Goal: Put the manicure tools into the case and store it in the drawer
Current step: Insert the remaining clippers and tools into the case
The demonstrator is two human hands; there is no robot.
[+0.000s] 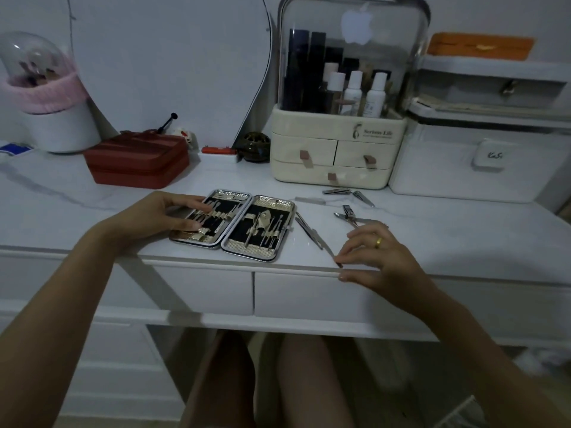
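Note:
An open manicure case (pixel 232 224) with a black lining lies flat near the front edge of the white table (pixel 432 242), several metal tools strapped in both halves. My left hand (pixel 173 211) rests on the case's left half, fingers spread over the tools. Right of the case lies a long thin metal file (pixel 312 234). My right hand (pixel 377 257) pinches the file's near tip at the table edge. Further back lie scissors and clippers (pixel 349 214), another clipper (pixel 336 191), tweezers (pixel 364 198) and a pale stick (pixel 310 199). Two closed drawers (pixel 309 295) sit under the tabletop.
A cream cosmetics organiser (pixel 333 159) with small drawers stands behind the tools, a white box (pixel 463 168) to its right. A red pouch (pixel 139 163), a dark round ornament (pixel 256 146) and a pink-rimmed white holder (pixel 55 118) stand at the back left.

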